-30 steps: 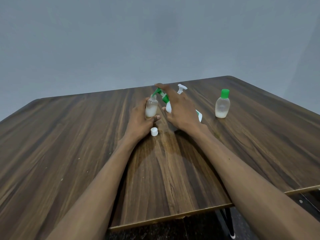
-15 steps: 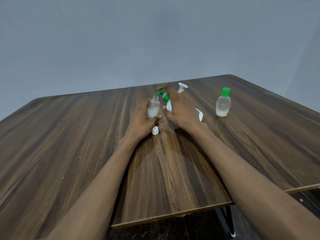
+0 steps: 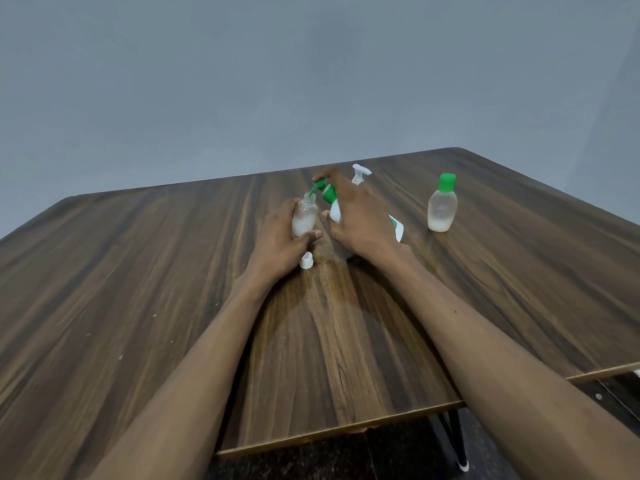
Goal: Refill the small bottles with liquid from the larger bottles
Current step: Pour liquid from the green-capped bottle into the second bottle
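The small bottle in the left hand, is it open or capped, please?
Open: the small bottle shows a bare neck; a white cap lies on the table.

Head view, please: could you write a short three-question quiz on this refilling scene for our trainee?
1. True or false: the small bottle in the left hand is uncapped.
2. Which thing stands apart from both hands? A) white cap B) green-capped bottle C) pump bottle
3. What does the right hand hold?

Key:
1. True; its mouth is open, under the green nozzle.
2. B; it stands upright on the table, to the right of the right hand.
3. The pump bottle, tilted towards the small bottle.
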